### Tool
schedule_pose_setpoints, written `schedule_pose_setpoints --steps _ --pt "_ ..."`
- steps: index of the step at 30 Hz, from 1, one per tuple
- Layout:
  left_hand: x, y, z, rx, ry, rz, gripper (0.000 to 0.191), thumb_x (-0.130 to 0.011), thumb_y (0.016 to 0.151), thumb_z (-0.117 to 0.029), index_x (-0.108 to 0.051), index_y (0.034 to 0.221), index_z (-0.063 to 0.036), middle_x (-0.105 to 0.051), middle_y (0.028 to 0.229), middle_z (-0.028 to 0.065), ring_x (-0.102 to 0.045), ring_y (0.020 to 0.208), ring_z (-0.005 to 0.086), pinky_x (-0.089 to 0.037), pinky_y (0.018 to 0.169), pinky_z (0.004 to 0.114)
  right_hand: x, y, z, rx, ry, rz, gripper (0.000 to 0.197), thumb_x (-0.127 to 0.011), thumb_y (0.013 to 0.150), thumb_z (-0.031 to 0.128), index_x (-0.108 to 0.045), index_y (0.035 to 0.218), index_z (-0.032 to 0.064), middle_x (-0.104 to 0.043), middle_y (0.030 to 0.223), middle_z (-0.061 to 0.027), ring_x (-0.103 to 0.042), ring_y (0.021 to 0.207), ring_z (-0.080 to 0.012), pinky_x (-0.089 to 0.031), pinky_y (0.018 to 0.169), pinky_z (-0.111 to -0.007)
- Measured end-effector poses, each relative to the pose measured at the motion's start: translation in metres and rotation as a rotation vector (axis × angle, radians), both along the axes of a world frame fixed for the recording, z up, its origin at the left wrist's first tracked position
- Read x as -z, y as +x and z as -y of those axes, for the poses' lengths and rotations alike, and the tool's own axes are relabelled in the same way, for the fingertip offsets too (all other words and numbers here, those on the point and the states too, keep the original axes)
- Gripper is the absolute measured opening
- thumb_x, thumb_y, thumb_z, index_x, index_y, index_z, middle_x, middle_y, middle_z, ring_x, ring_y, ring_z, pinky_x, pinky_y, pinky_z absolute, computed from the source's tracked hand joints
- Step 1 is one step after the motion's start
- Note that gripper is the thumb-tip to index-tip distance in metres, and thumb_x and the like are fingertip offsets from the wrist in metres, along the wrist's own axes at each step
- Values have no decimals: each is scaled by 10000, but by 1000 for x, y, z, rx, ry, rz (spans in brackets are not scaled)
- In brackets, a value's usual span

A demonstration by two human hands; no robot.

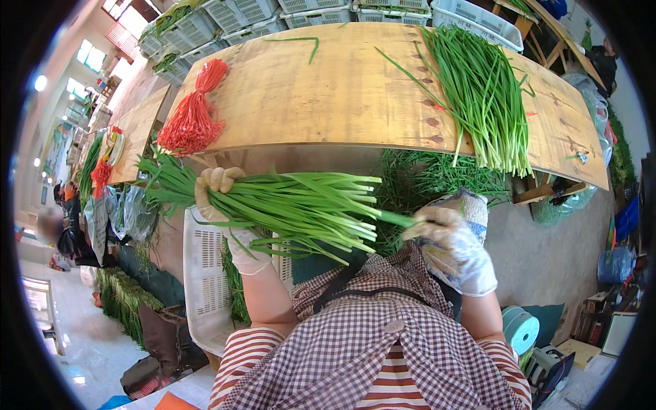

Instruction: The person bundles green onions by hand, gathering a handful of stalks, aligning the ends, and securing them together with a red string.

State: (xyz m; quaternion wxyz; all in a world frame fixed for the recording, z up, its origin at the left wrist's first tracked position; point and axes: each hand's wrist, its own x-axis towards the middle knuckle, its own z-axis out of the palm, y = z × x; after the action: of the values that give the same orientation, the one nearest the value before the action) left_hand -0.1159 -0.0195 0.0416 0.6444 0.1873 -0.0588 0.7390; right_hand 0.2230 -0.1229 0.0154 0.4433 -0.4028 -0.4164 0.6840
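My left hand [218, 189], in a tan and white glove, is closed around a thick bunch of garlic chives [302, 205]. The leafy ends stick out to the left past my fist, and the pale cut ends point right. My gloved right hand [443, 230] is blurred and pinches a green leaf [397, 219] just off those pale ends. A larger pile of chives [487, 97] lies on the right part of the wooden table [328, 92]. On the table's left end rests a tied bundle of red plastic strips [197, 113].
White plastic crates [246, 18] stand stacked behind the table. At my left is another white crate [207, 277] with greens inside. Loose green leaves [400, 184] are heaped below the table's front edge, next to a woven sack [474, 210]. A person [72, 225] is at the far left.
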Motion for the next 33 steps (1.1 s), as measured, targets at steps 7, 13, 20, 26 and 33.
schedule_pose_setpoints --steps 7,13,20,26,33 --pt "1 -8 0 -110 -44 -27 210 -437 865 -140 -367 668 -121 -342 593 -30 -367 550 108 -390 725 273 27 29 -3 357 72 870 285 -626 763 58 -601 1046 36 -639 921 -80 -609 845 -172 -483 764 -276" --pt "0 15 -2 6 32 -112 228 -451 866 -130 -359 658 -132 -315 584 -45 -348 543 103 -396 784 275 -7 -53 -38 445 1282 1232 319 -710 630 175 -607 930 146 -573 870 -9 -557 861 -193 -434 874 -363" --pt "3 21 2 44 155 55 226 -499 842 -128 -354 669 -132 -346 570 -51 -379 502 70 -406 749 234 2 -43 -49 543 1155 1070 191 -649 663 52 -520 798 94 -512 692 -50 -534 613 -240 -455 563 -345" --pt "-8 7 1 7 213 40 226 -479 840 -128 -347 657 -135 -361 555 -57 -389 501 72 -417 743 259 42 33 -26 804 652 1339 71 -610 722 20 -581 772 62 -571 719 -85 -563 625 -240 -461 561 -329" --pt "-2 13 1 -24 212 67 231 -464 851 -127 -347 651 -132 -345 543 -60 -383 485 72 -415 770 262 -2 -33 -5 282 163 349 275 -686 751 159 -622 971 7 -633 926 -93 -583 885 -156 -456 808 -275"
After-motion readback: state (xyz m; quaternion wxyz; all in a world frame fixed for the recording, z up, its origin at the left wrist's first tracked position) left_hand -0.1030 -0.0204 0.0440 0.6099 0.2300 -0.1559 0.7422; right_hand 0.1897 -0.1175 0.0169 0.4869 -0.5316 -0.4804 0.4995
